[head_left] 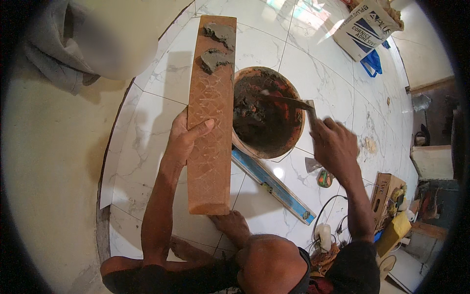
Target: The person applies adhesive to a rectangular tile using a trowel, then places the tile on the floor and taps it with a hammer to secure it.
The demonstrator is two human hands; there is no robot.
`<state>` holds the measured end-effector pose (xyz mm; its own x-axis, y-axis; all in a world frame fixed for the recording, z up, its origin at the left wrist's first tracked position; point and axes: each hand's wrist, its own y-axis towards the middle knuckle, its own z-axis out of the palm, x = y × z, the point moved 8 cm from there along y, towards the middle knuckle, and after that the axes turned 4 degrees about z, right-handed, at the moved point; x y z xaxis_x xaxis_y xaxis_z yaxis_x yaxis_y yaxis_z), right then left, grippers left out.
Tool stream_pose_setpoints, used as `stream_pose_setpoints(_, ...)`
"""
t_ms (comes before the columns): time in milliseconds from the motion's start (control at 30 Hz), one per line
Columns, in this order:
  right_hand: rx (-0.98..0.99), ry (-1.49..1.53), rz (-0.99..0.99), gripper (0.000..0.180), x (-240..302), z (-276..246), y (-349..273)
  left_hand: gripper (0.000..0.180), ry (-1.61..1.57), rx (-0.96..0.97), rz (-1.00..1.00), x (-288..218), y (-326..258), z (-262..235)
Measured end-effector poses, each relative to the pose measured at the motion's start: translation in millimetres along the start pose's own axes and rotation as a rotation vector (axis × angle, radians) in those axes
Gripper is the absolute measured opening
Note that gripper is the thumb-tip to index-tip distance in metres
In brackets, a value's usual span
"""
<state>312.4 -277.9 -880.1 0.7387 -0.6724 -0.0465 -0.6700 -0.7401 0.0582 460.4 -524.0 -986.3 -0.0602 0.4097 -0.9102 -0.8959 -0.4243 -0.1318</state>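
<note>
The left hand (183, 139) is gripping the left edge of a long tile (211, 115), thumb lying across its scored back. The tile's long axis is running near to far, near end down by the person's foot (234, 226), far end carrying two dabs of mortar (218, 46). The right hand (333, 144) is closed round a trowel (286, 101) whose blade is pointing left into the mortar bucket (267, 112) just right of the tile. A blue level (271, 182) is lying on the marble floor (338, 88) near the bucket.
</note>
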Motion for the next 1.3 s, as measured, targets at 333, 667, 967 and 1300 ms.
stream_pose_setpoints(333, 0.387, -0.515, -0.28, 0.008, 79.2, 75.0, 89.4, 0.052, -0.035, 0.059, -0.003, 37.5, -2.8, 14.4)
stream_pose_setpoints(667, 0.556, -0.379, -0.34, 0.02, 75.4, 82.7, 114.7, 0.047, -0.056, 0.095, 0.082, 49.0, 2.2, 18.1)
stream_pose_setpoints(967, 0.749, -0.335, -0.205, 0.028, 49.6, 89.8, 124.1, 0.043, -0.052, 0.051, 0.034, 56.7, 2.3, 16.4)
stream_pose_setpoints(1300, 0.686, -0.361, -0.37, 0.02, 76.7, 78.9, 66.1, 0.049, -0.049, 0.047, 0.035, 63.9, 5.4, 14.5)
